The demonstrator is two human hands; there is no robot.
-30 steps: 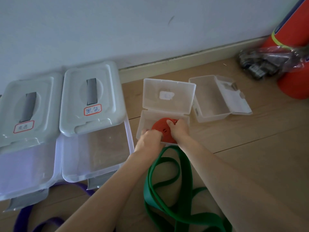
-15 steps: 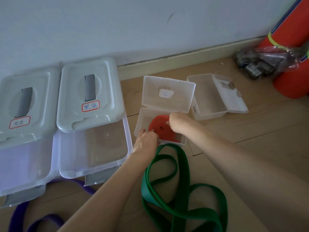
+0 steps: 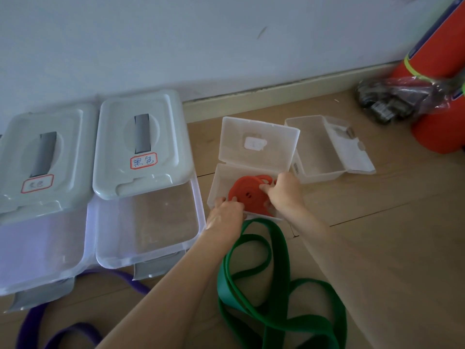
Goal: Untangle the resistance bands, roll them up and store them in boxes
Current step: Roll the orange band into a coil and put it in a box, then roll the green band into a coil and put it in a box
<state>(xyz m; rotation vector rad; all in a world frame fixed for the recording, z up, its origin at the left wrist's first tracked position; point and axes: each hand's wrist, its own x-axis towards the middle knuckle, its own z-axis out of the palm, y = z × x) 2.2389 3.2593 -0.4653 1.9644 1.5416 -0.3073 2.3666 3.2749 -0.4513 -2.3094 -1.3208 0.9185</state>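
Observation:
A rolled red resistance band (image 3: 247, 195) lies inside a small clear box (image 3: 219, 190) whose lid stands open behind it. My left hand (image 3: 226, 212) grips the roll's near left edge at the box's front wall. My right hand (image 3: 284, 190) presses on the roll's right side, fingers curled over it. A loose green band (image 3: 274, 285) lies in loops on the wooden floor just in front of the box, between my forearms. A purple band (image 3: 35, 323) lies at the bottom left, partly under the big bins.
A second small clear box (image 3: 317, 147) stands open to the right. Two large clear bins with grey labelled lids (image 3: 141, 144) sit at the left against the wall. An orange roll (image 3: 440, 102) and a plastic bag (image 3: 392, 99) stand at the far right.
The red roll has gone down into the box. My right hand shifted to the roll's right side and my left hand moved to its near left edge.

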